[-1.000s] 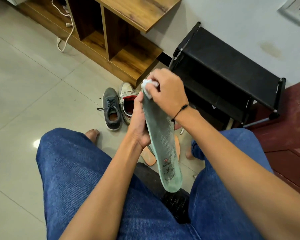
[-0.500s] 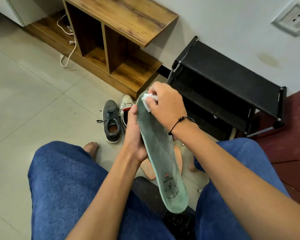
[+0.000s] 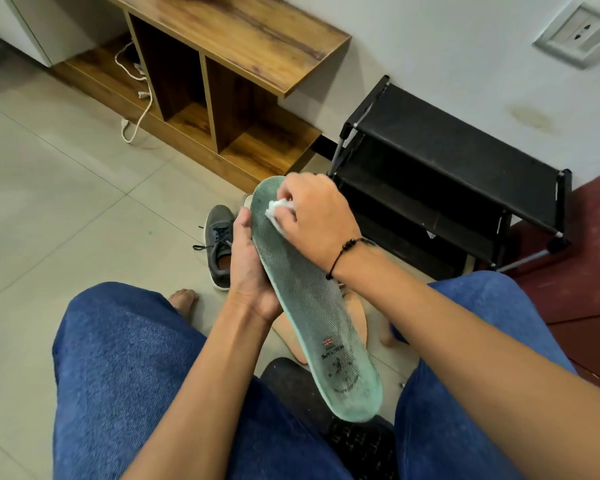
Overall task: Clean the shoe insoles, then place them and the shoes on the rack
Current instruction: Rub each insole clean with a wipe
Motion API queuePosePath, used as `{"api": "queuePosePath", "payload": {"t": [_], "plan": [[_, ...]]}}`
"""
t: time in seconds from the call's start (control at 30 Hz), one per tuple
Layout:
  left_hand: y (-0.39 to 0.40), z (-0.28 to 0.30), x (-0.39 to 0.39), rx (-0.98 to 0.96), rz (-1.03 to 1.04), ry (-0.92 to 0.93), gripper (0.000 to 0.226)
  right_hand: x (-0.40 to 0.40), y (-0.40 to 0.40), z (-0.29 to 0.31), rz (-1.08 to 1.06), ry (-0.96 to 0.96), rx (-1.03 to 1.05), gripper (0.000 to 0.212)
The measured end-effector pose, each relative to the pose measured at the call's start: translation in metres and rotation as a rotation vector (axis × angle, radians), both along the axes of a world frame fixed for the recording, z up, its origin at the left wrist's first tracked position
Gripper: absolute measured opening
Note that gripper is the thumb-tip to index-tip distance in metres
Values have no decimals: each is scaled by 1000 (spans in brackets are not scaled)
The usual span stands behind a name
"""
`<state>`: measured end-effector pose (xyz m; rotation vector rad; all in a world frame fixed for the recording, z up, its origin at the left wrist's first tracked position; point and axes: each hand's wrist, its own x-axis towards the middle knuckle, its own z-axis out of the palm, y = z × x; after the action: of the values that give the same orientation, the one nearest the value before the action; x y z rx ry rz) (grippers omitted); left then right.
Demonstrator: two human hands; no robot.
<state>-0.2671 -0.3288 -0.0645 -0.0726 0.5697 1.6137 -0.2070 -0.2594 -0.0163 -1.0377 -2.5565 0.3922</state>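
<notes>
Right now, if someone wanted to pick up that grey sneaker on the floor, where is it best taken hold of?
Probably by the heel collar of the grey sneaker, coming down from above. It sits upright on the floor tiles with its opening facing up and nearest the person, so the rim there offers an edge to pinch. The left hand holding the green insole hides the shoe's right side, so the left side is freer.

second shoe: mostly hidden | orange insole: partly covered
</notes>
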Motion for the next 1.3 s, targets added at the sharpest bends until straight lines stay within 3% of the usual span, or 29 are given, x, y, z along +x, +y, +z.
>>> {"api": "queuePosePath", "payload": {"t": [0.13, 0.27, 0.5, 0.63, 0.83, 0.97, 1.03, 1.13, 1.3], "plan": [[-2, 4, 0, 57, 6, -23, 60, -7, 5, 3, -23, 6, 31, 16], [-1, 0, -4, -4, 17, -80, 57, -6, -21, 2, 178, 0, 42, 5], [-1, -7, -7, -77, 37, -62, 56, 7, -39, 3, 215, 78, -119, 12], [-3, -1, -2, -3, 36, -113, 50, 4, -22, 1, 247, -22, -2, 9], [-5, 2, 1, 56, -50, -38, 61, 5, 13, 7, 87, 55, 69, 9], [-2, 2, -2, 33, -8, -102, 61, 5, -16, 7, 296, 85, 85, 4], [-2, 0, -5, -1, -23, -131, 76, 11, -31, 7, 352, 104, 54, 3], [-2, -5, -4, 15, -46, -150, 84, 24, -39, 6, 389, 129, 34, 4], [-6, 2, 5, 74, -105, -114, 72, 14, 3, 8, 324, 87, 117, 8]]}}
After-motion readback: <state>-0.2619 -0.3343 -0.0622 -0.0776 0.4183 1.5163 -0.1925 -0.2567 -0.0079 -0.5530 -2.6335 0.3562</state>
